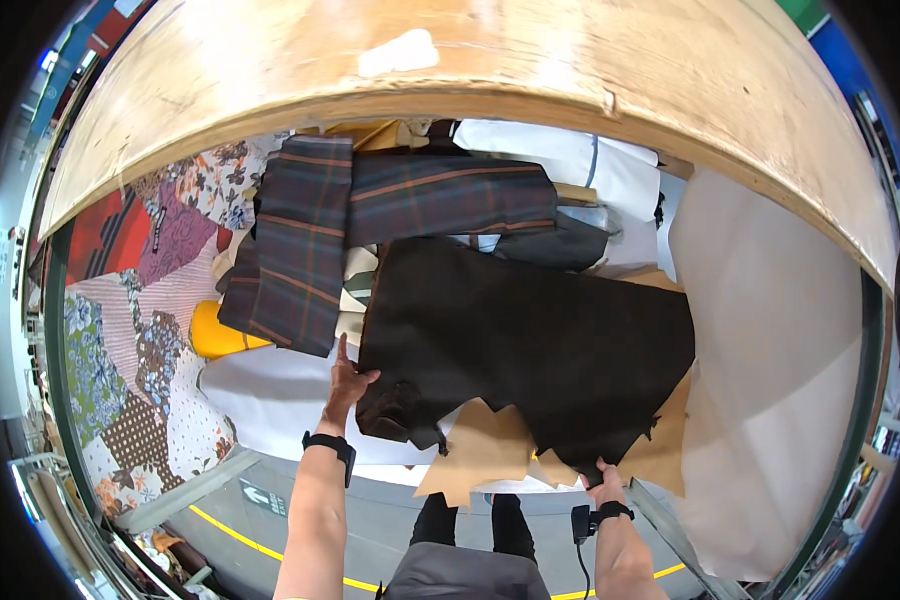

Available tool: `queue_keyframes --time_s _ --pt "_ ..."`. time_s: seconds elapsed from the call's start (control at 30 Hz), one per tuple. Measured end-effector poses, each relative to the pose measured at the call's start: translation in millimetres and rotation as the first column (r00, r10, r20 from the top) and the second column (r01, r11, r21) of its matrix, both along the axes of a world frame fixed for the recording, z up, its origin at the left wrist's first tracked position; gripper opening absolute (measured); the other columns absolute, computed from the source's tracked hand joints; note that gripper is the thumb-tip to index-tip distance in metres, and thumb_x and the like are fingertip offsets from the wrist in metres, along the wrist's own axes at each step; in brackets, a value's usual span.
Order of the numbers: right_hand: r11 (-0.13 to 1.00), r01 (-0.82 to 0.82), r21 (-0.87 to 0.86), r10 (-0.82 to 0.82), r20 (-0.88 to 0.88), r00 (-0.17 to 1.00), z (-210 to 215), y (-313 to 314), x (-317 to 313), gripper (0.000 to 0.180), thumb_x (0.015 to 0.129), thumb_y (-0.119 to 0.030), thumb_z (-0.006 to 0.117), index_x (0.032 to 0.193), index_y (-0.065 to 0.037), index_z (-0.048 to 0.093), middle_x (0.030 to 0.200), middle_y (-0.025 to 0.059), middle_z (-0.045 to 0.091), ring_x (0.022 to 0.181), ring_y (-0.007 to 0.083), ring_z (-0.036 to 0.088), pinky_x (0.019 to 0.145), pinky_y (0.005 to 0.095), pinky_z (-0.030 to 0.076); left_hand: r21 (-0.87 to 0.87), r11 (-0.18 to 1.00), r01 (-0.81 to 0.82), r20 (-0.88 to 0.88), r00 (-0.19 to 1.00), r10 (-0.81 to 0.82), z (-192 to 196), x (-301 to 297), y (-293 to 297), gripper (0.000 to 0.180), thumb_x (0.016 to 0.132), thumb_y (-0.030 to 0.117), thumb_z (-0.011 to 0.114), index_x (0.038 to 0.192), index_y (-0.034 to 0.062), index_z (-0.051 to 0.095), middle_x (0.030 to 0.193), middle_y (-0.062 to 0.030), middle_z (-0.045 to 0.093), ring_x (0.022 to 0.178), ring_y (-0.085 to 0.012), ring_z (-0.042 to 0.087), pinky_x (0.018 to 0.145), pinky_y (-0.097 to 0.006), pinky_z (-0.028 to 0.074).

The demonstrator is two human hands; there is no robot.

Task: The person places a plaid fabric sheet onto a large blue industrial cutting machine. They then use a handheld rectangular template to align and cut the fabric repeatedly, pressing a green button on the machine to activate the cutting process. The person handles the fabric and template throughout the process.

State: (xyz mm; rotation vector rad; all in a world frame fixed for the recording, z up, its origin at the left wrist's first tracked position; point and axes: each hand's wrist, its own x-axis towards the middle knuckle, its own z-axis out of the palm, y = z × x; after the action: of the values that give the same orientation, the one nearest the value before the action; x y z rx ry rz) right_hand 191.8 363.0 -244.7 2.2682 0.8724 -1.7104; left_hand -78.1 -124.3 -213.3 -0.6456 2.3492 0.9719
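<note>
A large piece of dark brown fabric (530, 350) lies spread over a stack of cloth and paper under a wooden tabletop. My left hand (348, 385) grips its bunched left edge. My right hand (604, 482) pinches the fabric's lower corner near a jagged tan paper pattern (485, 450). Both wrists wear black bands.
Folded plaid fabric (305, 245) drapes over the stack at the back left, with white cloth (570, 155) behind and a yellow roll (213, 330) at the left. Patchwork floral fabric (140, 340) hangs at the left. The wooden tabletop (490, 60) overhangs above. Pale sheeting (780, 380) hangs at the right.
</note>
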Motion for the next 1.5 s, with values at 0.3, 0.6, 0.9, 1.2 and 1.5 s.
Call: queue_keyframes --time_s 0.3,0.6,0.9,1.2,1.5 --pt "0.055 -0.986 -0.156 0.975 0.223 0.020 28.6 36.3 -5.5 0.020 0.087 -0.007 0.060 0.097 0.009 0.062 0.078 0.0250 0.066 0.062 0.0359 0.069 0.048 0.0483 0.059 -0.463 0.785 0.412 0.279 0.908 -0.312 38.9 15.1 -15.1 0.111 0.077 0.013 0.075 0.158 0.0188 -0.001 0.137 -0.0210 0.048 0.123 -0.0388 0.054 0.102 -0.056 0.042" --pt "0.165 -0.980 0.113 0.981 0.080 0.174 201.1 93.8 -160.7 0.036 0.095 -0.031 0.062 0.100 0.005 0.062 0.091 0.0181 0.071 0.065 0.0338 0.071 0.057 0.0436 0.061 -0.342 0.613 0.712 0.325 0.702 -0.634 254.4 -54.6 -50.9 0.079 0.072 0.033 0.081 0.137 0.0016 0.048 0.127 -0.0230 0.061 0.120 -0.0366 0.058 0.100 -0.043 0.050" --pt "-0.194 -0.855 0.481 0.976 0.005 -0.218 447.1 73.0 -209.6 0.042 0.099 -0.032 0.057 0.116 0.006 0.061 0.106 0.0129 0.069 0.078 0.0227 0.070 0.064 0.0347 0.059 -0.431 0.740 0.516 -0.185 0.753 -0.632 480.4 69.1 -95.6 0.083 0.085 0.035 0.073 0.151 0.0060 0.032 0.123 -0.0222 0.064 0.114 -0.0357 0.062 0.097 -0.041 0.050" --pt "-0.058 -0.502 0.863 0.998 0.042 -0.042 650.2 88.2 -17.9 0.029 0.099 -0.024 0.057 0.108 0.003 0.063 0.094 0.0100 0.070 0.069 0.0131 0.067 0.058 0.0237 0.054 -0.315 0.887 0.337 -0.340 0.833 -0.437 555.4 263.4 -128.9 0.085 0.086 0.036 0.075 0.152 0.0051 0.031 0.119 -0.0204 0.066 0.110 -0.0306 0.065 0.094 -0.038 0.051" --pt "0.179 0.068 0.982 0.749 -0.181 0.638 626.9 100.6 284.7 0.026 0.096 -0.020 0.060 0.074 -0.011 0.050 0.061 -0.0003 0.052 0.053 0.0077 0.051 0.049 0.0223 0.045 0.197 0.935 0.296 -0.462 0.869 -0.177 414.2 355.0 -184.7 0.077 0.086 0.021 0.075 0.150 0.0041 0.036 0.118 -0.0159 0.070 0.105 -0.0271 0.069 0.096 -0.036 0.050"
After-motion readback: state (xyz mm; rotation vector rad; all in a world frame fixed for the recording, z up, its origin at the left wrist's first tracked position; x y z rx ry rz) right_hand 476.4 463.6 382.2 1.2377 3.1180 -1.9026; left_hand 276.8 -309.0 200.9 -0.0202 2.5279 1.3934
